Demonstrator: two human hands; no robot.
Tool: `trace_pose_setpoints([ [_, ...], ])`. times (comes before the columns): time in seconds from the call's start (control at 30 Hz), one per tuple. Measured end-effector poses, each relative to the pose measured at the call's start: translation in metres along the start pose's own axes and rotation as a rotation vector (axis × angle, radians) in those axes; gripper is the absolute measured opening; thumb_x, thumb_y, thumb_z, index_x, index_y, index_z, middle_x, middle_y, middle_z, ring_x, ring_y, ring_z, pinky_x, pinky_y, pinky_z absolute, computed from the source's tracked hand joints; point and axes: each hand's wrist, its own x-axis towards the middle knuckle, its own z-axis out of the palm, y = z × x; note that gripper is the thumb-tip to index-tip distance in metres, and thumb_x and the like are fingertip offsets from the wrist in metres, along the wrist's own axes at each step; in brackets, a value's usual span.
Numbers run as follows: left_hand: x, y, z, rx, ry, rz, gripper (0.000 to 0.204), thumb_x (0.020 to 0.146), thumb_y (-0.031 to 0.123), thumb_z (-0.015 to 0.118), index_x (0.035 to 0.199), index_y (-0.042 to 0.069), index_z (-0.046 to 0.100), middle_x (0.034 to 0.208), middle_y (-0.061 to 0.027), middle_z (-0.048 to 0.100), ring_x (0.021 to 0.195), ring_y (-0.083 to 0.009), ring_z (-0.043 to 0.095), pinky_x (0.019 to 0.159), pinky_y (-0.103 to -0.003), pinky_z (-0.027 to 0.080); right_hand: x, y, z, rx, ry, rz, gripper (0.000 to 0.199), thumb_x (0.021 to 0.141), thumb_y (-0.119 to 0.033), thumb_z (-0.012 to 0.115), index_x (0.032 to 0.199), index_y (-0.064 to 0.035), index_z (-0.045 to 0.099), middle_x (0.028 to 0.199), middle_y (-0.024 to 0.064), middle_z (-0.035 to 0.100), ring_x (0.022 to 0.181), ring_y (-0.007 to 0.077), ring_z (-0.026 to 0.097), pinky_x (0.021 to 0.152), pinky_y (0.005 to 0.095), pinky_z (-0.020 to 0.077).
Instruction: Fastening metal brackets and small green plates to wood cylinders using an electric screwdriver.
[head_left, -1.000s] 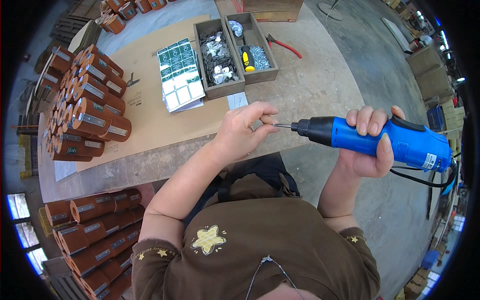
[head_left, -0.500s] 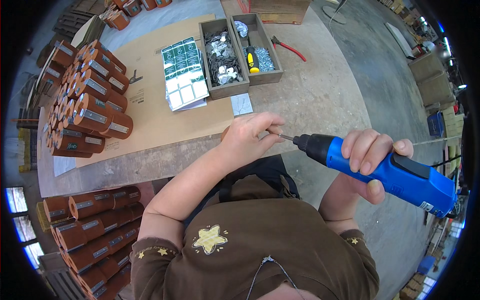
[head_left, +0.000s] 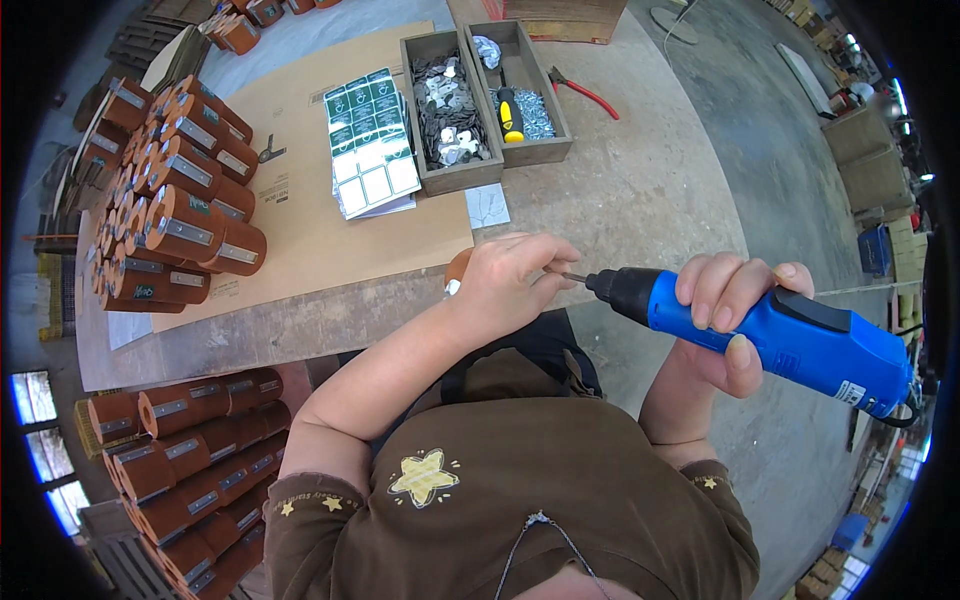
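Note:
My right hand (head_left: 722, 292) is wrapped round a blue electric screwdriver (head_left: 815, 345) with a black nose, pointing left. The thin metal bit (head_left: 574, 277) reaches the fingertips of my left hand (head_left: 508, 280), which are pinched together at the bit's tip. Whatever sits between those fingertips is too small and covered to make out. Partly hidden behind my left hand, at the table's front edge, shows a brown-orange cylinder (head_left: 459, 266) with a small pale patch. I cannot tell whether the hand grips it.
Brown-orange cylinders with metal plates stand stacked on the left (head_left: 190, 222) and below the table (head_left: 190, 440). Wooden boxes hold small metal plates (head_left: 447, 105) and screws (head_left: 537, 115), plus a yellow-black screwdriver (head_left: 510, 120). Green-white label sheets (head_left: 372, 140) and red-handled pliers (head_left: 590, 97) lie nearby.
The left hand has shifted slightly right, and more of the brown-orange cylinder shows behind it. The electric screwdriver's rear has swung up a little; its bit stays at the left fingertips.

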Motion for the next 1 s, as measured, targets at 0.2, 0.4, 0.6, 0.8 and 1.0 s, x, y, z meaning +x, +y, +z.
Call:
trace_pose_setpoints([
  [0.2,0.025,0.000,-0.021,0.029,-0.065,0.021,0.028,0.067,0.009,0.069,0.092,0.005,0.059,0.081,-0.0083,0.061,0.083,-0.0217,0.056,0.071,-0.032,0.045,-0.002,0.007,-0.006,0.000,0.121,0.018,0.055,0.075,-0.010,0.055,0.123,-0.0050,0.030,0.075,0.0079,0.050,0.065,0.0191,0.050,0.062,0.0364,0.0435],
  [0.4,0.056,-0.101,-0.080,0.293,0.106,-0.155,0.024,0.074,0.020,0.062,0.096,0.008,0.062,0.094,-0.0084,0.059,0.097,-0.0281,0.049,0.082,-0.038,0.039,-0.007,0.005,-0.013,0.082,0.187,0.029,0.054,0.076,-0.010,0.052,0.124,-0.0034,0.030,0.080,0.0081,0.050,0.070,0.0193,0.050,0.066,0.0372,0.0432],
  [0.6,0.067,-0.120,-0.078,0.885,-0.255,-0.285,0.018,0.069,0.016,0.066,0.087,0.014,0.066,0.092,-0.0021,0.058,0.096,-0.0243,0.049,0.082,-0.039,0.037,-0.008,0.001,-0.013,0.054,0.184,0.029,0.054,0.075,-0.010,0.052,0.124,-0.0035,0.031,0.080,0.0082,0.050,0.070,0.0192,0.050,0.067,0.0373,0.0429],
  [0.8,0.070,-0.127,-0.080,0.968,-0.279,-0.283,0.024,0.065,0.018,0.068,0.089,0.017,0.064,0.089,-0.0016,0.058,0.095,-0.0222,0.049,0.080,-0.040,0.036,-0.008,-0.001,-0.017,0.042,0.197,0.019,0.053,0.076,-0.011,0.052,0.124,-0.0039,0.031,0.080,0.0083,0.050,0.070,0.0191,0.050,0.067,0.0373,0.0426],
  [1.0,0.076,-0.127,-0.082,0.918,-0.338,-0.269,0.017,0.065,0.017,0.068,0.078,0.011,0.059,0.080,-0.0027,0.059,0.087,-0.0232,0.053,0.077,-0.039,0.038,-0.009,-0.005,-0.018,0.047,0.191,0.014,0.052,0.076,-0.013,0.051,0.124,-0.0043,0.031,0.081,0.0078,0.050,0.071,0.0187,0.049,0.068,0.0379,0.0419],
])
